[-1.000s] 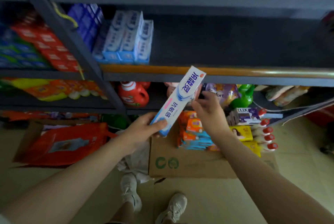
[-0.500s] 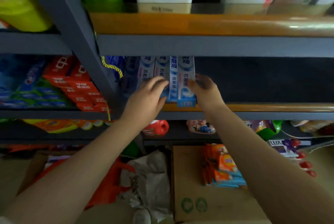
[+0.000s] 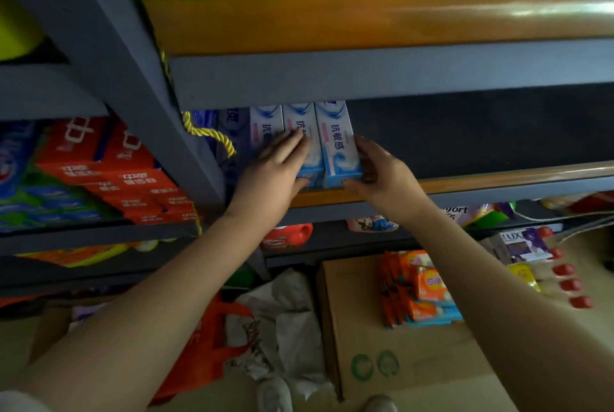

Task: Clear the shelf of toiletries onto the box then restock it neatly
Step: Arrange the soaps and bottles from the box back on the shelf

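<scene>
Grey shelf (image 3: 465,189) carried a row of toothpaste boxes (image 3: 300,142) at its left end. Cardboard box (image 3: 415,362) below held orange packets (image 3: 418,288). Left hand (image 3: 272,175) lay flat, fingers straight, on the row; right hand (image 3: 382,172) had fingers clamped on the rightmost toothpaste box (image 3: 339,146).

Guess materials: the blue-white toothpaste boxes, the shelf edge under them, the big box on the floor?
Toothpaste boxes: printed paperboard, slightly glossy, going by crisp folded edges and flat printed faces.
Shelf edge: an orange lip over a grey rail, probably painted metal; the orange part has a soft sheen, material unclear.
Box on the floor: brown corrugated cardboard, matte, with green recycling marks printed on it.
</scene>
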Motion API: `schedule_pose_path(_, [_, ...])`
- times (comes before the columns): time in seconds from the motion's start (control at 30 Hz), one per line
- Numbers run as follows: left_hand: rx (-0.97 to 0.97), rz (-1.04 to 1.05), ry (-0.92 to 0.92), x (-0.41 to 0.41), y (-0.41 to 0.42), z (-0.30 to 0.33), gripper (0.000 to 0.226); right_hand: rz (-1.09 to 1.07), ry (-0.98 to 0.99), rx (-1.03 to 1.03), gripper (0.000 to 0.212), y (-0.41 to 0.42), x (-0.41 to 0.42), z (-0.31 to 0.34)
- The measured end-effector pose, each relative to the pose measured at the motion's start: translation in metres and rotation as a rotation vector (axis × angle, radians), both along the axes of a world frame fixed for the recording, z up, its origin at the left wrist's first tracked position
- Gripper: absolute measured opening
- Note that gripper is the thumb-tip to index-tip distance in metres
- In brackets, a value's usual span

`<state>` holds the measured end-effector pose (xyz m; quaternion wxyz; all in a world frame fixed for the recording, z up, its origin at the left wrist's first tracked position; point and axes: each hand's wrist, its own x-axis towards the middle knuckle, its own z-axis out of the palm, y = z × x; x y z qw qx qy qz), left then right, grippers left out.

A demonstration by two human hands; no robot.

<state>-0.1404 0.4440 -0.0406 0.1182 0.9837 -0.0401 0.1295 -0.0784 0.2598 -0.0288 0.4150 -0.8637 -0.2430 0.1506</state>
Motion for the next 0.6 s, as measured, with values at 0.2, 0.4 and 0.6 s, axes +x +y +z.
schedule_pose_path(0.2, [0.039,0.000,-0.016,-0.002,0.001,-0.002,0.060,-0.095,-0.142,-0.083,0.063,0.011,0.002,-0.005])
schedule_pose_path(0.4, [0.063,0.029,0.023,-0.007,-0.006,0.003,0.057,-0.057,-0.227,-0.270,0.051,0.006,-0.004,-0.009])
schedule_pose_path(0.6, [-0.035,-0.202,-0.160,-0.043,-0.057,-0.012,0.038,-0.360,-0.526,-0.081,0.028,-0.071,-0.027,-0.039])
